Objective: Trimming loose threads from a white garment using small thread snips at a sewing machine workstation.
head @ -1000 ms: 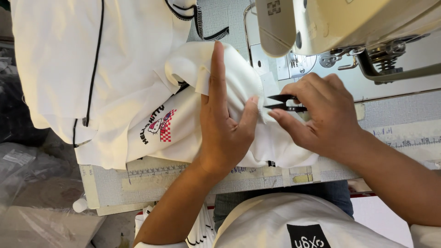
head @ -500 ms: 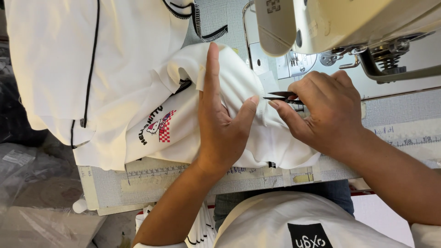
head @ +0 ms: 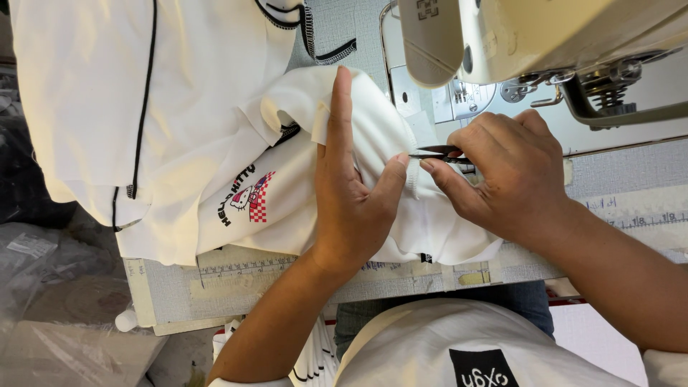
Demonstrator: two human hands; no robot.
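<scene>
While the cream sewing machine [head: 545,43] filled the upper right of the view, its grey table [head: 616,172] ran beneath it, with strips of measuring tape [head: 287,266] stuck along the near edge. Across the table's left half lay a heap of white garments [head: 179,93] trimmed with thin black piping, one of them bearing a small red-and-black printed motif [head: 247,199]. On top of that heap, just left of the needle area, sat the white fabric piece [head: 401,208] being worked on, bunched and folded under both hands.

The left hand [head: 351,193] lay flat on this piece, palm down, fingers stretched out and together toward the machine, the thumb spread to the right and pressing the cloth. The right hand [head: 509,175] came in from the right, its fingers curled and closed around small black thread snips [head: 437,152]. The blades pointed left, their tips just beside the left thumb and touching or almost touching the fabric's folded edge; whether the blades themselves were parted could not be told.

Nearest the camera, the person's white shirt [head: 459,344] showed at the bottom.
</scene>
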